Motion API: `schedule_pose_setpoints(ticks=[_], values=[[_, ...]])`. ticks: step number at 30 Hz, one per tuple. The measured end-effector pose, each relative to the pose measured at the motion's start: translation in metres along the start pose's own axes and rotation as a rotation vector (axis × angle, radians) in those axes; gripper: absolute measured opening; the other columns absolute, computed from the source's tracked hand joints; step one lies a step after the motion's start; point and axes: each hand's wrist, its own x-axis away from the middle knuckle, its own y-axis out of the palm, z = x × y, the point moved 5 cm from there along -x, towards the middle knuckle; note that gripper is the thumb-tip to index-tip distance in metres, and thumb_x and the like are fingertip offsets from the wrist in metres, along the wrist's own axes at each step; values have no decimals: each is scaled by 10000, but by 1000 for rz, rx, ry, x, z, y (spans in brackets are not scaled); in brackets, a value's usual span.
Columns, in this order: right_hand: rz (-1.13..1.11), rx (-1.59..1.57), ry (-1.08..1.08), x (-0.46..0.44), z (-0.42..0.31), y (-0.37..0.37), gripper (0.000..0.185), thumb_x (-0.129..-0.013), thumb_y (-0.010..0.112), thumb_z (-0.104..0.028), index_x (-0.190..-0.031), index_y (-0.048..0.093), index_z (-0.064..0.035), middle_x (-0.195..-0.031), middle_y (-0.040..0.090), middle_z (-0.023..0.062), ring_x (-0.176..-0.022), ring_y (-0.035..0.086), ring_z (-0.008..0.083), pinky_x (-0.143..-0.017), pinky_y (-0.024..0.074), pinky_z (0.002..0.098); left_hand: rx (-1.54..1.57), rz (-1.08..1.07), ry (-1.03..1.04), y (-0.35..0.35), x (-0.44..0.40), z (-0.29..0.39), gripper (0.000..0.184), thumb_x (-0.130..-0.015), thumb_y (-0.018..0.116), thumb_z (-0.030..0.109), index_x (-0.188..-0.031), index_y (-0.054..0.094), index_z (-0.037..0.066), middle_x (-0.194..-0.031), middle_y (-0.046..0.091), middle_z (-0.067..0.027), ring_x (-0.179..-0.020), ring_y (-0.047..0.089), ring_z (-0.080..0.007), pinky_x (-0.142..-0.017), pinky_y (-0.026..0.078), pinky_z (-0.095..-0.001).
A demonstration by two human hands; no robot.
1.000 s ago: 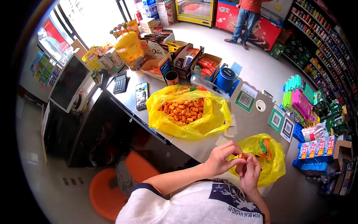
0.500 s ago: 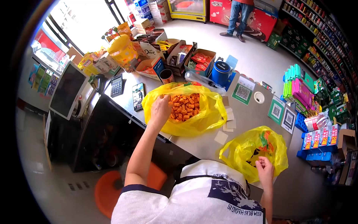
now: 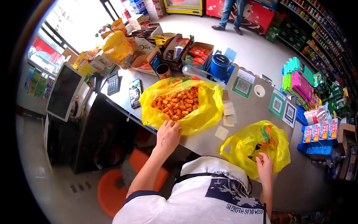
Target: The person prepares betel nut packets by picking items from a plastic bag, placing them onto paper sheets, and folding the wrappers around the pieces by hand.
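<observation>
On the counter, a large yellow plastic bag (image 3: pixel 209 100) gapes wide, full of small orange-red snack pieces (image 3: pixel 179 103) that could be packets or cubes. My left hand (image 3: pixel 169 136) is closed on the near rim of this bag, fingertips at the plastic. To the right lies a smaller yellow plastic bag (image 3: pixel 238 143), its mouth facing up. Inside it a few dark bits and an orange-green wrapper (image 3: pixel 267 136) show. My right hand (image 3: pixel 264 167) has its fingers curled at the near rim of the smaller bag, pinching the plastic.
A phone (image 3: pixel 135 93), a calculator (image 3: pixel 113 83) and a monitor (image 3: pixel 65 91) sit on the left. Snack boxes (image 3: pixel 199 56) and a blue canister (image 3: pixel 219 66) line the far edge. QR code cards (image 3: pixel 243 86) and paper squares (image 3: pixel 222 133) lie rightward. A person (image 3: pixel 232 15) stands beyond.
My left hand has moved from the left rim of the large bag to its near rim, and the bag's mouth is opened wider on that side. My right hand stays at the smaller bag.
</observation>
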Motion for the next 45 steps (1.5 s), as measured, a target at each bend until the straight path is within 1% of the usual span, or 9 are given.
schedule_pose_setpoints(ticks=[2,5,12,20,24,29,33,34,45], values=[[24,73,-40,-7,-7,-2,224,-805,592,-82,-1000,562,24,-901,555,171,-703,577,288,-651,446,368,164,138,50,-12,-9,34,72,-738,626,132,-732,610,62,-733,579,-107,-778,581,-266,-631,476,-371],[49,147,-41,-13,4,10,243,-806,592,-96,-1023,554,6,-967,545,176,-869,559,340,-727,446,406,637,-185,208,38,-15,81,70,-747,620,64,-811,632,40,-800,594,-123,-747,591,-290,-653,487,-358],[187,338,59,-9,22,4,255,-780,597,-45,-1022,532,2,-977,522,193,-888,533,385,-744,454,427,245,-252,178,125,-34,104,293,-721,656,114,-984,557,31,-1037,528,-152,-963,526,-345,-804,451,-398],[89,213,90,-12,36,14,232,-813,571,-88,-1025,523,-6,-1020,492,188,-924,517,389,-752,456,436,265,-286,181,129,-35,108,364,-661,723,124,-936,509,21,-970,508,-174,-932,489,-353,-797,420,-413],[146,175,-44,-24,28,23,415,-747,593,-13,-1145,481,-50,-1076,497,221,-965,507,413,-790,448,449,271,-305,44,139,-28,97,447,-676,735,172,-1006,480,10,-996,503,-182,-959,491,-361,-814,428,-415],[85,107,7,-30,47,33,413,-733,622,-11,-1116,470,-19,-1032,521,244,-971,503,422,-770,445,448,291,-262,57,137,-26,95,358,-677,720,202,-915,532,12,-965,524,-188,-957,488,-352,-818,412,-419],[-294,67,422,-30,33,19,361,-826,567,-117,-1132,412,-5,-1009,524,230,-900,537,363,-723,439,407,432,-201,14,152,-26,81,270,-717,668,154,-888,524,3,-881,559,-214,-866,538,-375,-761,439,-409],[-103,5,293,-26,34,18,268,-794,634,-122,-966,489,25,-804,543,167,-735,554,297,-650,436,390,492,-183,-25,149,-27,79,257,-723,665,148,-882,526,2,-865,573,-207,-845,552,-371,-740,447,-407],[172,-299,107,-8,-1,2,142,-777,670,-69,-814,577,31,-615,573,75,-525,530,140,-495,416,279,699,-16,-61,132,-24,80,135,-782,625,124,-848,601,8,-730,626,-165,-683,618,-324,-602,484,-374]])
